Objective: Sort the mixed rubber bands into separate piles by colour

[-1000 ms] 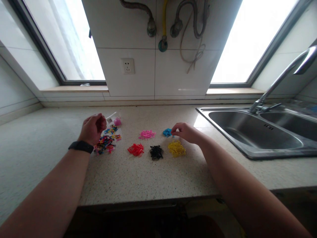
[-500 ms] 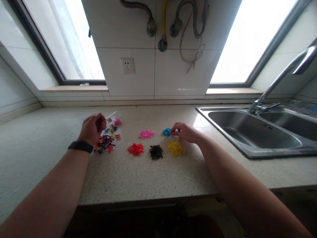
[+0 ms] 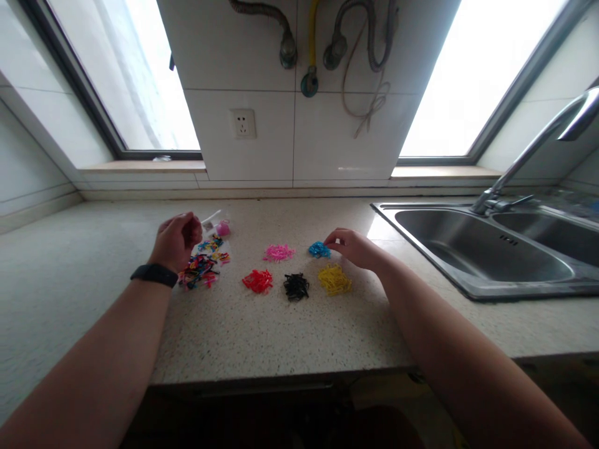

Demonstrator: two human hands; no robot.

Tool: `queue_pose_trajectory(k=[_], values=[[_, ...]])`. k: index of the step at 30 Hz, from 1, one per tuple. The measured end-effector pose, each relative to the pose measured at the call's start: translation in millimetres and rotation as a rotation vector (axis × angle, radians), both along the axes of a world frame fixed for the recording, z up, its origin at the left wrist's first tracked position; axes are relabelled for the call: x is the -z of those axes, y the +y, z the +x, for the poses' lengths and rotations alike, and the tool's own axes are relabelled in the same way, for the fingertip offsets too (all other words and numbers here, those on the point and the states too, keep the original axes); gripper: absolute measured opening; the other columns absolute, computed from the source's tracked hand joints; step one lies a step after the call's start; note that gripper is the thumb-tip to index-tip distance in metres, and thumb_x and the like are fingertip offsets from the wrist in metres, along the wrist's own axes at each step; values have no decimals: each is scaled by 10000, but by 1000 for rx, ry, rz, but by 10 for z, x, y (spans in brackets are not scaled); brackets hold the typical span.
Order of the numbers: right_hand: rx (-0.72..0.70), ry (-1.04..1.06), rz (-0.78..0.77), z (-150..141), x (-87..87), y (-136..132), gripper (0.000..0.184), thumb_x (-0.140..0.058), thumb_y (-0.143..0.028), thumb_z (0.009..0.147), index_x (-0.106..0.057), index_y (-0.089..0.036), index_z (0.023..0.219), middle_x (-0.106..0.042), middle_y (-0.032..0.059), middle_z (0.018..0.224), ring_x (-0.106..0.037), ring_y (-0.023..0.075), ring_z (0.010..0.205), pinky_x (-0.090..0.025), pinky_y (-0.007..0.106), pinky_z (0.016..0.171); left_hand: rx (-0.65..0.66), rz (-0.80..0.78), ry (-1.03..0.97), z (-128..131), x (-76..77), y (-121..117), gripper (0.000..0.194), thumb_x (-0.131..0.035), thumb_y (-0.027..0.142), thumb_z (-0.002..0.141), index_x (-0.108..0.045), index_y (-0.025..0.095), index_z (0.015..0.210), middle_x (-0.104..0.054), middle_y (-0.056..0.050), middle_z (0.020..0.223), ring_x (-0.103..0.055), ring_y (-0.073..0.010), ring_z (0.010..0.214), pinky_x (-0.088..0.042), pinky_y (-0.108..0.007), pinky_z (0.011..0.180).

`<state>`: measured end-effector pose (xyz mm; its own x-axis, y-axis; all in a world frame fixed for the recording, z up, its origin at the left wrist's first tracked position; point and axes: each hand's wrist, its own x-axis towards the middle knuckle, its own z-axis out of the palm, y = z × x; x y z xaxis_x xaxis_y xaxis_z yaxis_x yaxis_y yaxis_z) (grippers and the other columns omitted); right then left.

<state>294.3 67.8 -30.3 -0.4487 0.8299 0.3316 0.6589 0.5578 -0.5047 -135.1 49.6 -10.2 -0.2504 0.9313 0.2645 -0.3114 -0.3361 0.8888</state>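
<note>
My left hand (image 3: pixel 176 240), with a black band on its wrist, hovers over a mixed pile of multicoloured small rubber bands (image 3: pixel 199 271). Its fingers are curled closed; whatever they hold is hidden. My right hand (image 3: pixel 350 248) is at the right edge of a pile of blue rubber bands (image 3: pixel 319 250). There the fingers are drawn together, and I cannot make out anything between them. Sorted by colour around it lie pink bands (image 3: pixel 279 252), red bands (image 3: pixel 258 281), black bands (image 3: pixel 296 286) and yellow bands (image 3: pixel 334 280).
Behind my left hand lies a clear plastic bag with a pink item (image 3: pixel 223 228). A steel double sink (image 3: pixel 472 288) with a tap (image 3: pixel 519 156) is set into the speckled counter (image 3: pixel 262 340) at right. The tiled wall carries a socket (image 3: pixel 243 124) and hoses (image 3: pixel 286 47).
My right hand has drawn back slightly to the right, uncovering more of the blue pile. My left hand stays almost still. The whole view has shifted a little.
</note>
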Motion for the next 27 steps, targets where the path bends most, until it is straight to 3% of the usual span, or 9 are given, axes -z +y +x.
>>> queue_pose_trajectory(k=[5,14,18,23,27], values=[[66,65,62,-18,-45,-44,250,-596,-380,925,-740,-175,926,-680,46,789,-528,158,663,-413,305,646,-30,10,6,26,-36,-24,185,-677,247,751,-590,152,619,-518,11,522,-444,-84,445,-321,-211,406],[14,52,-59,-14,-21,-69,290,-567,-413,918,-727,-173,888,-676,41,731,-562,157,648,-408,292,602,-71,42,204,12,4,-20,208,-682,310,773,-646,171,622,-526,-2,530,-439,-101,449,-322,-223,417],[26,33,-45,-10,-27,-64,304,-558,-419,924,-725,-170,875,-670,41,717,-560,156,642,-407,291,597,-95,30,428,-15,10,-49,251,-656,353,821,-684,167,655,-549,-13,576,-467,-108,498,-339,-213,456],[9,24,-47,-7,-22,-55,304,-555,-420,927,-727,-172,894,-680,45,731,-569,161,651,-410,295,604,-34,118,864,15,-32,-96,256,-625,352,858,-731,164,719,-558,-10,571,-463,-127,527,-339,-231,509],[7,12,-50,-9,-14,-51,307,-554,-422,928,-731,-174,898,-677,44,723,-566,159,645,-404,293,601,23,135,1121,-5,35,-43,205,-665,361,829,-754,186,771,-652,-39,671,-532,-162,598,-384,-263,580]])
